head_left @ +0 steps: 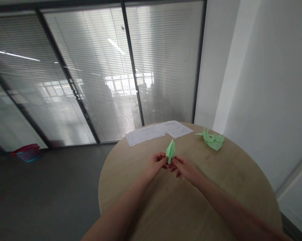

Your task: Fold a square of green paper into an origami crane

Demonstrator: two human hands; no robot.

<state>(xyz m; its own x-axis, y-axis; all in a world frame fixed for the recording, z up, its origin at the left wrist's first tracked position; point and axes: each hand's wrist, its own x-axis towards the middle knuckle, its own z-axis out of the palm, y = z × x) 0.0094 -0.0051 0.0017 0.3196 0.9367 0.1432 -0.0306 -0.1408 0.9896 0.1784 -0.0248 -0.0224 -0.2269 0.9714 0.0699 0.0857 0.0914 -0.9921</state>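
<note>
A small piece of folded green paper [170,150], narrow and pointed at the top, is held upright above the table. My left hand [158,163] pinches its lower left side, fingers closed. On its lower right side my right hand [182,166] grips it between thumb and fingers. The bottom end of the paper is partly hidden by my fingertips. Farther off to the right lie several green folded-paper pieces [214,141], bunched together and overlapping; they look like paper cranes.
Printed white sheets [147,134] lie at the far edge of the round wooden table [191,214]. A red and blue basket [27,153] stands on the grey floor at left. Glass panels with blinds [95,67] rise behind, and a white wall [273,90] borders the right.
</note>
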